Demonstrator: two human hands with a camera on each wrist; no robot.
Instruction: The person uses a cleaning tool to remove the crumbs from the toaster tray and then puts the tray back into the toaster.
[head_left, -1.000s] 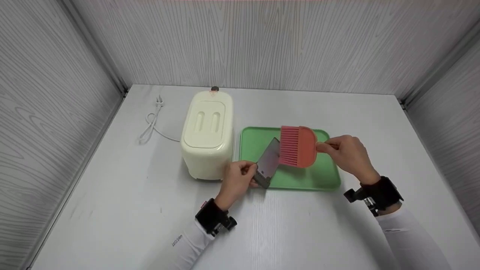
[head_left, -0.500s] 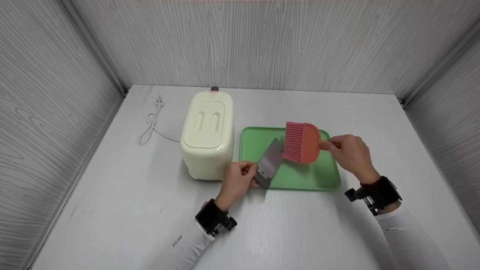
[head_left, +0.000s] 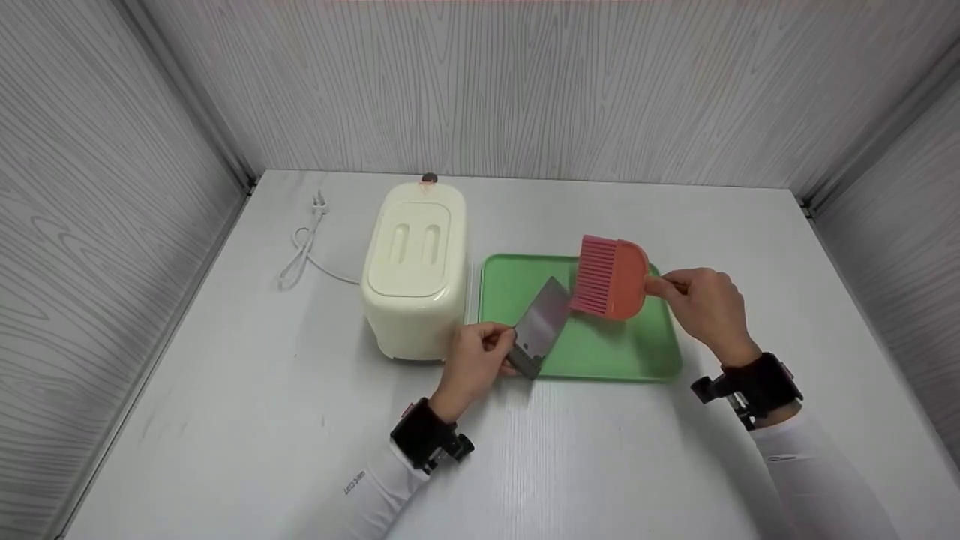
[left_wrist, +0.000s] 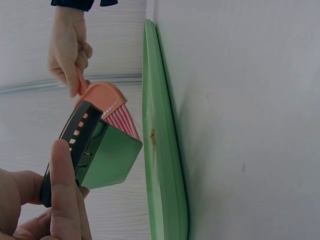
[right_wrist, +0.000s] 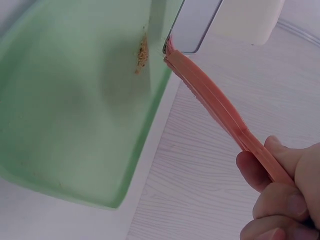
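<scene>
My left hand (head_left: 474, 364) pinches the dark slotted end of a shiny metal crumb tray (head_left: 543, 321), which tilts above the green tray (head_left: 611, 364). An orange brush (head_left: 628, 281) with pink bristles is held by its handle in my right hand (head_left: 705, 311). Its bristles meet the far end of the crumb tray in the right wrist view. Below them, a small heap of brown crumbs (right_wrist: 143, 54) lies in the green tray. The left wrist view shows the underside of the crumb tray (left_wrist: 114, 157) reflecting green, with the brush (left_wrist: 102, 96) partly behind it.
A cream toaster (head_left: 412, 262) with a closed lid stands directly left of the green tray. Its white cord and plug (head_left: 306, 240) lie on the table farther left. Grey wood-patterned panels (head_left: 525, 90) rise behind the table and at both sides.
The brush has moved right and slightly away from me, its bristles sliding toward the crumb tray's far end. My left hand and the crumb tray have stayed nearly still.
</scene>
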